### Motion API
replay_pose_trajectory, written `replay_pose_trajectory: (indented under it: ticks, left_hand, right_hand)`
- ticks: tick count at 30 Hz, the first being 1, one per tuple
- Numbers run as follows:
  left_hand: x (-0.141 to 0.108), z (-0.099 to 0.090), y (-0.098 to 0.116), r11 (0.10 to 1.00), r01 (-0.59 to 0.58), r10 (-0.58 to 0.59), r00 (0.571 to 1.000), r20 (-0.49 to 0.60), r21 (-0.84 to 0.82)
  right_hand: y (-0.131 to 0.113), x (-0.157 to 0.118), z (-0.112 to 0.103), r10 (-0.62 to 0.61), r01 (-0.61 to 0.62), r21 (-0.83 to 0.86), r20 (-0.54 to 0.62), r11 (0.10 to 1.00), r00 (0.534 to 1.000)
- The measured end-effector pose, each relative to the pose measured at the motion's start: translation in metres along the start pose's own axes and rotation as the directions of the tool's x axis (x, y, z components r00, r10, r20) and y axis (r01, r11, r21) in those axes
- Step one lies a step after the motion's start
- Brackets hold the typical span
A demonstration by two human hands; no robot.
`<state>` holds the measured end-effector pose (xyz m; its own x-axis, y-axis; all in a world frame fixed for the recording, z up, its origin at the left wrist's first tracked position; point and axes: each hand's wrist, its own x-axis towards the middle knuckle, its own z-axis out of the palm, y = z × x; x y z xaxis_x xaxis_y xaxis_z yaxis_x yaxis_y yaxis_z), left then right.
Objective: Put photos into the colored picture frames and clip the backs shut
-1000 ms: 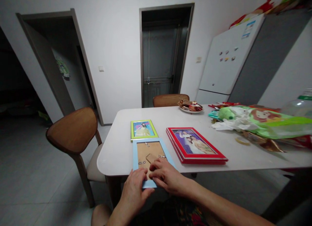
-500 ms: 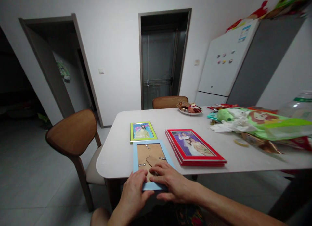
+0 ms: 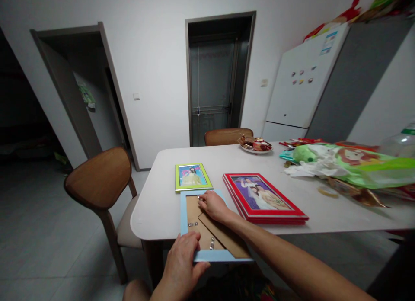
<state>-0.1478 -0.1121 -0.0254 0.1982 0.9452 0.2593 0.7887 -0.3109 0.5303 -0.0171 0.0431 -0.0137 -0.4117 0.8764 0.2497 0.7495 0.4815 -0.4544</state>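
Note:
A light blue picture frame [image 3: 183, 212] lies face down at the table's near edge, its brown backing board [image 3: 192, 206] up. My left hand [image 3: 183, 260] grips its near left corner, fingers on top and thumb by the near rim. My right hand [image 3: 214, 205] reaches over the board, its fingers pinched together at the turn clip [image 3: 199, 197] on the far side, which they partly hide. Two other metal clips show, a left clip [image 3: 192, 224] and a near clip [image 3: 212, 244]. A brown stand flap [image 3: 223, 238] slants across the board, partly under my right forearm.
Just beyond is a lime green framed photo [image 3: 193, 176]. Stacked red picture frames [image 3: 264, 195] lie to the right. Farther back stand a plate of food [image 3: 255, 145] and a heap of bags and tissue [image 3: 324, 160]. Wooden chairs, a left chair [image 3: 100, 180] and a far chair [image 3: 228, 136], flank the table [image 3: 155, 197].
My right hand has moved from the near end of the frame to its far clip, uncovering the near clip. My left hand stays at the near left corner.

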Motion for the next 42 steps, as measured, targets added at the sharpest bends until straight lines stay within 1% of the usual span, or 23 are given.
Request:
replay_pose_trajectory:
  ticks: [2,4,9,13,17,19,21,23,25,26,27,28,29,31,32,33,34,35,36,38,39,40,42]
  left_hand:
    - [-0.002,0.0,0.003,1.0,0.007,-0.007,1.0,0.01,0.004]
    - [-0.003,0.0,0.006,1.0,0.015,-0.015,1.0,0.01,0.007]
    - [-0.005,-0.003,0.01,0.999,0.034,-0.034,0.999,-0.006,0.021]
    - [-0.003,-0.005,0.014,0.997,0.049,-0.051,0.998,0.023,0.062]
    - [0.008,0.007,0.019,0.989,-0.02,0.008,0.997,0.08,0.145]
    - [0.015,0.014,0.02,0.988,-0.068,0.05,0.991,0.127,0.14]
    - [0.018,0.015,0.02,0.993,-0.089,0.077,0.988,0.135,0.084]
    - [0.018,0.008,0.021,0.995,-0.095,0.095,0.993,0.066,-0.006]
    - [0.018,-0.004,0.027,0.988,-0.095,0.088,0.994,-0.063,-0.122]
    - [0.019,-0.011,0.033,0.977,-0.089,0.063,0.989,-0.134,-0.196]
    - [0.021,-0.016,0.041,0.955,-0.08,0.023,0.98,-0.199,-0.285]
    - [0.024,-0.02,0.05,0.917,-0.072,-0.03,0.968,-0.249,-0.392]
    - [0.028,-0.022,0.06,0.858,-0.071,-0.086,0.956,-0.279,-0.509]
    - [0.037,-0.021,0.081,0.695,-0.095,-0.165,0.944,-0.286,-0.712]
    - [0.043,-0.019,0.091,0.619,-0.113,-0.18,0.943,-0.28,-0.777]
    - [0.048,-0.017,0.099,0.564,-0.133,-0.186,0.941,-0.283,-0.815]
    - [0.055,-0.016,0.104,0.534,-0.156,-0.194,0.934,-0.299,-0.831]
    - [0.062,-0.014,0.108,0.52,-0.182,-0.203,0.923,-0.327,-0.835]
    - [0.069,-0.013,0.11,0.511,-0.207,-0.214,0.91,-0.357,-0.834]
    - [0.085,-0.01,0.11,0.489,-0.224,-0.244,0.893,-0.379,-0.843]
    - [0.092,-0.006,0.109,0.474,-0.201,-0.256,0.9,-0.352,-0.858]
    - [0.1,-0.001,0.107,0.46,-0.156,-0.254,0.92,-0.298,-0.874]
    - [0.112,0.016,0.104,0.471,-0.038,-0.22,0.962,-0.159,-0.881]
  right_hand:
    - [0.002,0.014,0.01,0.09,-0.09,0.001,-0.006,0.996,0.996]
    - [0.003,0.021,0.017,0.142,-0.142,0.013,-0.024,0.99,0.99]
    - [0.006,0.025,0.02,0.202,-0.198,0.069,-0.051,0.978,0.978]
    - [0.002,0.023,0.011,0.181,-0.169,0.129,-0.088,0.977,0.98]
    - [-0.002,0.01,-0.006,0.101,-0.082,0.189,-0.092,0.978,0.991]
    - [0.002,-0.004,-0.018,0.046,-0.022,0.268,-0.081,0.963,0.996]
    - [0.01,-0.018,-0.032,0.038,0.006,0.392,-0.105,0.92,0.994]
    - [0.022,-0.032,-0.046,0.124,-0.015,0.531,-0.169,0.847,0.978]
    - [0.031,-0.045,-0.054,0.295,-0.075,0.675,-0.217,0.734,0.931]
    - [0.033,-0.051,-0.055,0.378,-0.104,0.755,-0.2,0.648,0.904]
    - [0.031,-0.057,-0.053,0.442,-0.137,0.829,-0.142,0.542,0.886]
    - [0.027,-0.063,-0.05,0.471,-0.18,0.888,-0.046,0.423,0.881]
    - [0.02,-0.068,-0.045,0.46,-0.223,0.926,0.063,0.303,0.886]
    - [0.002,-0.075,-0.036,0.34,-0.324,0.94,0.272,0.107,0.9]
    - [-0.005,-0.077,-0.033,0.317,-0.294,0.955,0.266,0.043,0.91]
    - [-0.009,-0.077,-0.034,0.312,-0.241,0.971,0.228,0.001,0.922]
    - [-0.01,-0.077,-0.038,0.33,-0.175,0.985,0.168,-0.009,0.929]
    - [-0.006,-0.075,-0.046,0.372,-0.109,0.994,0.096,0.013,0.923]
    - [0.002,-0.072,-0.058,0.414,-0.063,0.996,0.029,0.068,0.91]
    - [0.029,-0.066,-0.087,0.51,-0.075,0.966,-0.063,0.246,0.858]
    - [0.046,-0.063,-0.102,0.538,-0.092,0.935,-0.115,0.343,0.835]
    - [0.063,-0.059,-0.117,0.549,-0.118,0.901,-0.147,0.418,0.823]
    - [0.093,-0.053,-0.14,0.562,-0.192,0.823,-0.176,0.534,0.808]
